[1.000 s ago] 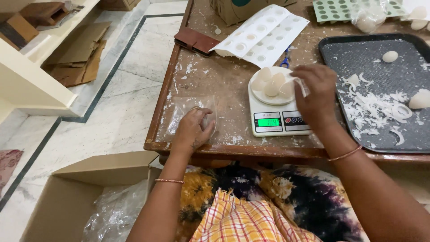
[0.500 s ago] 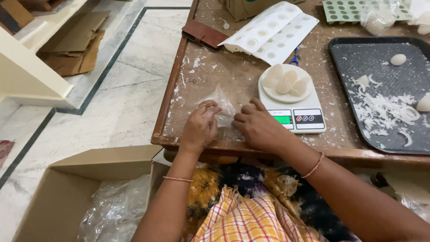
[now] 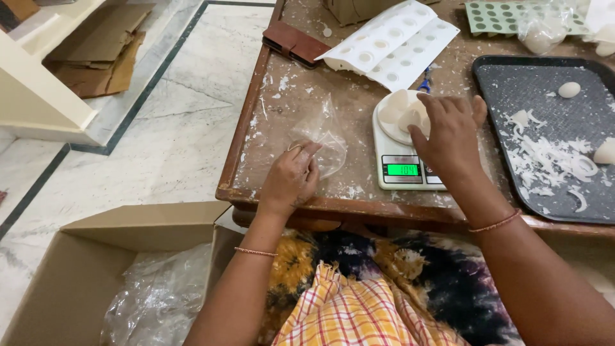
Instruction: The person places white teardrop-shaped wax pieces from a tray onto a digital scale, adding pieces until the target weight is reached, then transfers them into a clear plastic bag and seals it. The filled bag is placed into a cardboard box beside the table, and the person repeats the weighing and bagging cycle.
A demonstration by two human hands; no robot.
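Observation:
My left hand (image 3: 291, 178) pinches a small clear plastic bag (image 3: 320, 136) that stands up off the brown wooden table (image 3: 282, 96). My right hand (image 3: 451, 131) reaches over the white kitchen scale (image 3: 405, 168), fingers spread and touching the pale rounded pieces (image 3: 398, 110) heaped on its round pan. I cannot tell whether it grips one. The scale's green display is lit.
A black tray (image 3: 544, 96) with white shavings and a few pale pieces lies at the right. White moulds (image 3: 391, 43), a green mould (image 3: 506, 16) and a brown wallet (image 3: 296, 43) sit further back. An open cardboard box (image 3: 96, 275) with plastic wrap stands on the marble floor at lower left.
My right hand has left the plastic bag and moved right to the pieces on the scale. My left hand stays on the bag, which now stands more upright.

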